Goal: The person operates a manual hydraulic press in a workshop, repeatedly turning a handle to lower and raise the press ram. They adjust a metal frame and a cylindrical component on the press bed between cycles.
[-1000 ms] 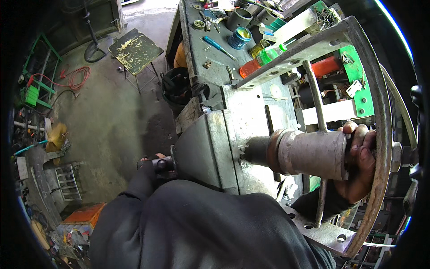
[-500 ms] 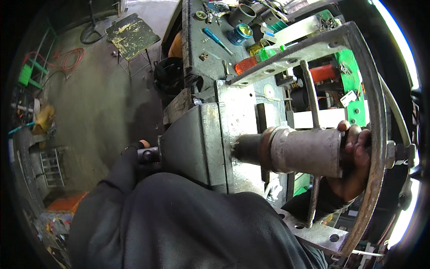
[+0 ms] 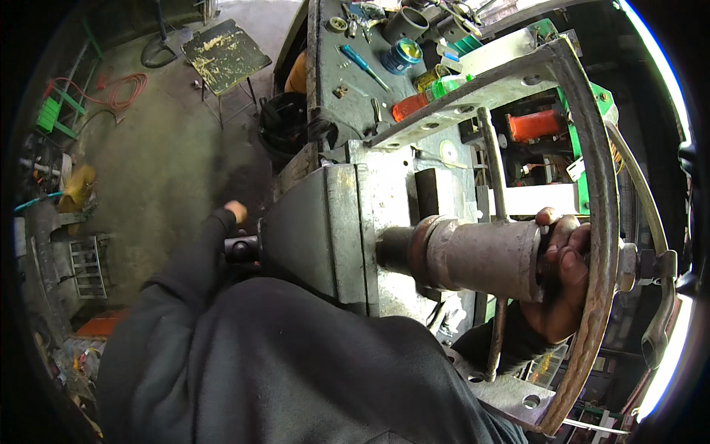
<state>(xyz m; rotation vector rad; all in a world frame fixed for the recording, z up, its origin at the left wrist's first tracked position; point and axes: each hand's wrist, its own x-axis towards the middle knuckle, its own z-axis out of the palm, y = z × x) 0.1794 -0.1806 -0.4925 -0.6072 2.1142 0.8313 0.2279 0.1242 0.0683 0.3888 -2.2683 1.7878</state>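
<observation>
A large dark bench vise (image 3: 299, 229) stands in front of my body, with a shiny metal plate next to its jaw. Out of this plate sticks a grey metal cylinder (image 3: 484, 255) lying sideways, a thin rod crossing behind it. My right hand (image 3: 566, 270) curls its fingers round the cylinder's far right end, inside a rectangular steel frame (image 3: 600, 185) with drilled holes. At the left, my left hand (image 3: 235, 212) is close to the vise's screw head (image 3: 242, 250). Its fingers are mostly hidden by the sleeve, so its grip does not show.
On the workbench (image 3: 355, 103) lie a blue-handled screwdriver (image 3: 362, 66), a blue tub (image 3: 401, 56) and a red-and-green bottle (image 3: 429, 96). A black bucket (image 3: 285, 122) stands beside the bench. Farther off is a small stained table (image 3: 225, 55). A bolt and lever (image 3: 662, 296) project beyond the frame.
My left hand has moved up, away from beside the screw head. My right hand stays at the cylinder's end. The view has shifted slightly, so frame and cylinder appear farther left.
</observation>
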